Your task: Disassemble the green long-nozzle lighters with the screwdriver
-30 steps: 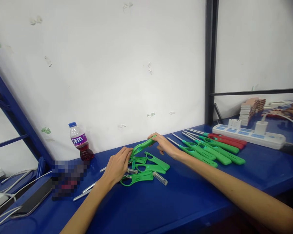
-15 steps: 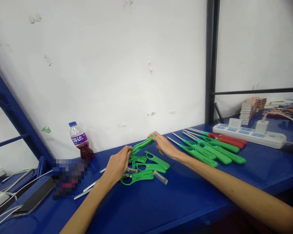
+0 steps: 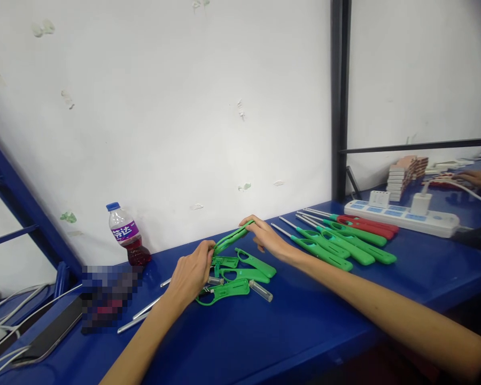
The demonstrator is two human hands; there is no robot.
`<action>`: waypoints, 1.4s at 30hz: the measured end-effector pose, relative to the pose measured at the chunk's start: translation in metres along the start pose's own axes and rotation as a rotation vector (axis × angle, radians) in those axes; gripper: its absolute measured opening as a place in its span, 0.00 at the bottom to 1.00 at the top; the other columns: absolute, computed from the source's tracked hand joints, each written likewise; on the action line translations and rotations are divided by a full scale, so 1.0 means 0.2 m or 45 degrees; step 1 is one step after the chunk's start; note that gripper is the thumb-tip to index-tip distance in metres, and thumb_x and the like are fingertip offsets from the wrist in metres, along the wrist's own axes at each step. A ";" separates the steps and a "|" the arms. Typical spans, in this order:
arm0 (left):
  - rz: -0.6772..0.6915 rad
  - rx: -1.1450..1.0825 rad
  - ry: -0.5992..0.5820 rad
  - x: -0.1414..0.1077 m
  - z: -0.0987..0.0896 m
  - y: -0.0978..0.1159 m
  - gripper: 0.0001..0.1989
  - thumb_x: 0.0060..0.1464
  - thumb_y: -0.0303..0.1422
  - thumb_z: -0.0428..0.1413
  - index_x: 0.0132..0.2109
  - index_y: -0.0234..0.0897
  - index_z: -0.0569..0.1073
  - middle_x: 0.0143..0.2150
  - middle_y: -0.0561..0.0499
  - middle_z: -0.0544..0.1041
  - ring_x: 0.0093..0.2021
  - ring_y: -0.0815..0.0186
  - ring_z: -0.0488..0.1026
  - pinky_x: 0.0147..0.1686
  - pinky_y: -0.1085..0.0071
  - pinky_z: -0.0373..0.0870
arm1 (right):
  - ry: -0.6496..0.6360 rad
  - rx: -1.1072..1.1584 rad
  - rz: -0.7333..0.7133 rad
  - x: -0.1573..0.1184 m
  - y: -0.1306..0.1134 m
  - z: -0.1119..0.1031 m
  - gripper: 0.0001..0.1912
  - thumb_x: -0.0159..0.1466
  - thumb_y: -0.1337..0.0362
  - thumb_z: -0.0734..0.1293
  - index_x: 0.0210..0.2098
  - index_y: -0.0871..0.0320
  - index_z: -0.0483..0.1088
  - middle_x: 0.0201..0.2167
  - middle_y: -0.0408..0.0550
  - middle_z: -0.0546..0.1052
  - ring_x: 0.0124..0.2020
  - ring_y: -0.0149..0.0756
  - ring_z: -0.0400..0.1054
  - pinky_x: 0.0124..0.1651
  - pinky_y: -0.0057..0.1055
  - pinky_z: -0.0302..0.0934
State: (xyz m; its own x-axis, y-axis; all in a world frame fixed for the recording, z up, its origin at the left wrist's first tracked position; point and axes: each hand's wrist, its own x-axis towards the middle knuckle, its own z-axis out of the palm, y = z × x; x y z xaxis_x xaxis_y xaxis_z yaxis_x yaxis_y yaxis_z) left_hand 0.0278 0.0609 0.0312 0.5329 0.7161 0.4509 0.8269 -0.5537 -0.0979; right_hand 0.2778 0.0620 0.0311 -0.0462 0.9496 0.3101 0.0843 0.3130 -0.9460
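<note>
Here the left hand (image 3: 193, 270) pinches one end of a green lighter casing (image 3: 229, 243), the right hand (image 3: 268, 239) the other, just above loose casing pieces (image 3: 261, 264) on the counter (image 3: 288, 331), apparently a pressing-shut step, the next move calling for even pressure along its length.

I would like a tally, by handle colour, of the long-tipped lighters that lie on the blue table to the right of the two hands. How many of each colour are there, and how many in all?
Green lighters: 5
Red lighters: 2
Total: 7
</note>
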 end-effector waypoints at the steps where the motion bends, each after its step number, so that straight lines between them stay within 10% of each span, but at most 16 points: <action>1: -0.003 0.012 -0.008 0.00 0.00 0.00 0.13 0.73 0.34 0.37 0.56 0.41 0.62 0.46 0.49 0.80 0.36 0.59 0.80 0.30 0.68 0.61 | 0.013 0.006 0.006 0.00 0.00 0.00 0.11 0.65 0.61 0.59 0.44 0.52 0.69 0.28 0.36 0.66 0.16 0.25 0.47 0.17 0.24 0.53; 42: -0.092 0.098 0.034 0.00 -0.01 0.02 0.18 0.74 0.36 0.37 0.64 0.42 0.61 0.58 0.46 0.78 0.47 0.56 0.81 0.35 0.67 0.68 | -0.104 0.109 -0.009 -0.04 -0.04 0.01 0.13 0.62 0.64 0.57 0.45 0.51 0.66 0.17 0.31 0.46 0.16 0.30 0.42 0.20 0.24 0.51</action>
State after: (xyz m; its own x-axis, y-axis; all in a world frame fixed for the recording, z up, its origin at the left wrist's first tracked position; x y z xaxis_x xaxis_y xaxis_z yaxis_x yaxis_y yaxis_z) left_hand 0.0312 0.0578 0.0326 0.4673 0.7408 0.4826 0.8749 -0.4660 -0.1320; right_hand 0.2751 0.0512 0.0358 -0.1280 0.9417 0.3111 -0.0013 0.3135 -0.9496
